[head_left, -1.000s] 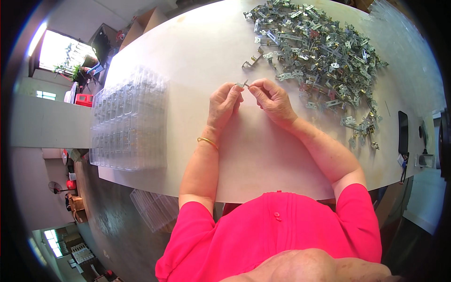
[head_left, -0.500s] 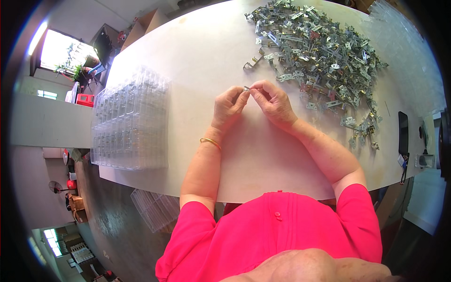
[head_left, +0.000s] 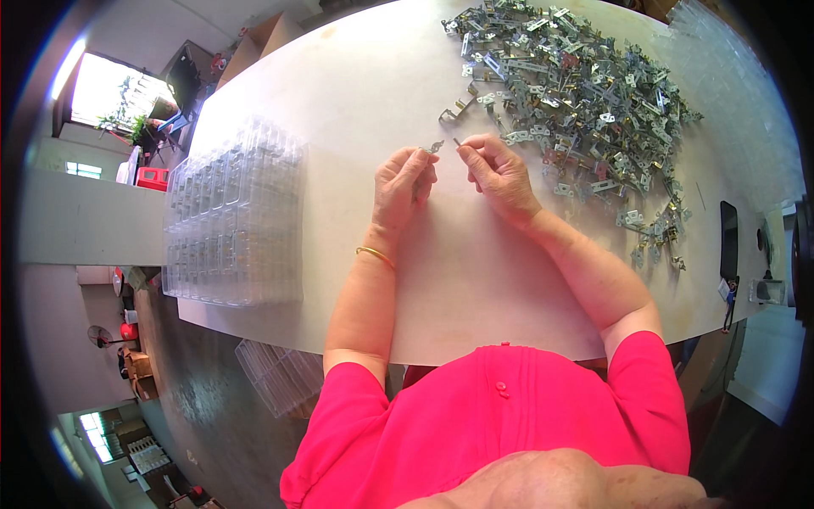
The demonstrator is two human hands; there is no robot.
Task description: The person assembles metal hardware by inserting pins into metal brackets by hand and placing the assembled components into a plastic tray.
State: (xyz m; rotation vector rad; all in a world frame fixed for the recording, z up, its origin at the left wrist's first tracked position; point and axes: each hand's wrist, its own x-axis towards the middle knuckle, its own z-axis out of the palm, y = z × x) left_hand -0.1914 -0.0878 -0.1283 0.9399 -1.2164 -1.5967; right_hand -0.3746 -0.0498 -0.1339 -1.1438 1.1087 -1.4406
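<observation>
Over the middle of the white table [head_left: 356, 110], my left hand [head_left: 403, 187] pinches a small metal bracket [head_left: 435, 147] that sticks out past the fingertips. A short gap to its right, my right hand [head_left: 498, 174] is closed on a small dark metal pin [head_left: 458, 142], its tip showing beyond thumb and forefinger. The two pieces are apart. Just beyond my right hand spreads a large heap of metal brackets [head_left: 585, 102], silvery with some brass-coloured parts. One loose bracket [head_left: 458, 110] lies at the heap's left edge.
Stacked clear plastic trays [head_left: 233, 220] with filled compartments stand at the table's left. Clear plastic sheeting or trays [head_left: 738, 93] lie at the far right. A black phone-like object [head_left: 727, 237] rests near the right edge. Another clear tray [head_left: 275, 377] sits below the table's front left.
My hands have moved apart from touching fingertips, the left one going left. The bracket and the dark pin now show separately, one in each hand.
</observation>
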